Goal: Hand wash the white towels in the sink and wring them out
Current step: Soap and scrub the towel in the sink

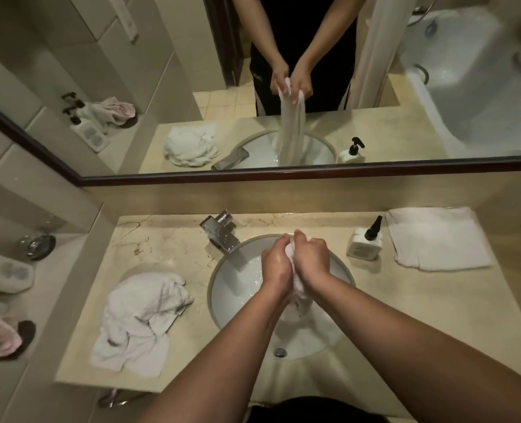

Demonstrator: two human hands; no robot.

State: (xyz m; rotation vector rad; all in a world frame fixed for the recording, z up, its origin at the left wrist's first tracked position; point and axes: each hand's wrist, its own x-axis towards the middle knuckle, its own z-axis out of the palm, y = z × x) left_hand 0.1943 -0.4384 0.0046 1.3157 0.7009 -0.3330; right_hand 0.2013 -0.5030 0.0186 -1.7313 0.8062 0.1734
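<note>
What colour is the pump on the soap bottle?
Black, on a white soap bottle; head view.

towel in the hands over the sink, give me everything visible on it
The towel is white, terry-like cloth, bunched into a thick vertical roll. The left hand and right hand grip its top end side by side, hiding most of it. A small bit pokes out above the fingers; the lower part hangs into the sink. The mirror shows it hanging long and straight down. Looks wet; can't confirm.
</note>
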